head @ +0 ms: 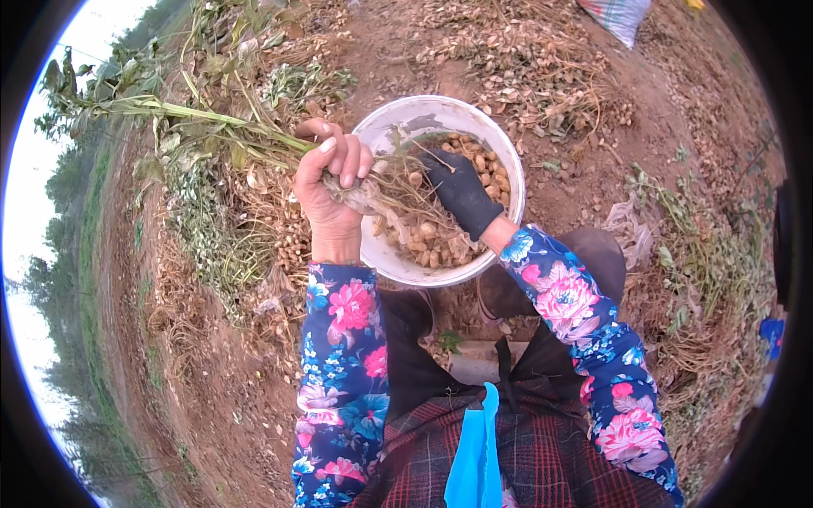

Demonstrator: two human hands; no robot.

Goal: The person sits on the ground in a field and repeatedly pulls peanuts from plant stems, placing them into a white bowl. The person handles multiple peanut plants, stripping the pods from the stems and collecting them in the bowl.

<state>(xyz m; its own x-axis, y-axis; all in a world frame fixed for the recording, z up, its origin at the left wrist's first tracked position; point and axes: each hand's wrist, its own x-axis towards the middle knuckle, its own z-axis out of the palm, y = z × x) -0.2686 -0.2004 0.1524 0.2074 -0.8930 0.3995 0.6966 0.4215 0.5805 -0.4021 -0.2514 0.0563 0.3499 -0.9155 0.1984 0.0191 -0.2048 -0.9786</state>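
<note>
My bare left hand is closed around the stems of a peanut plant. Its leafy tops reach out to the upper left, while its tangled roots hang over a white plastic bucket. A torn piece of clear plastic film clings to the plant just below my fist. Peanuts in their shells lie inside the bucket, and some pods show among the roots. My right hand, in a black glove, is bent against the roots over the bucket's right half. Its fingertips are hidden.
Piles of pulled peanut plants lie on bare soil to the left. Drying plants are heaped beyond the bucket, and more vines lie at right. A woven sack stands at the top right. My knees flank the bucket's near side.
</note>
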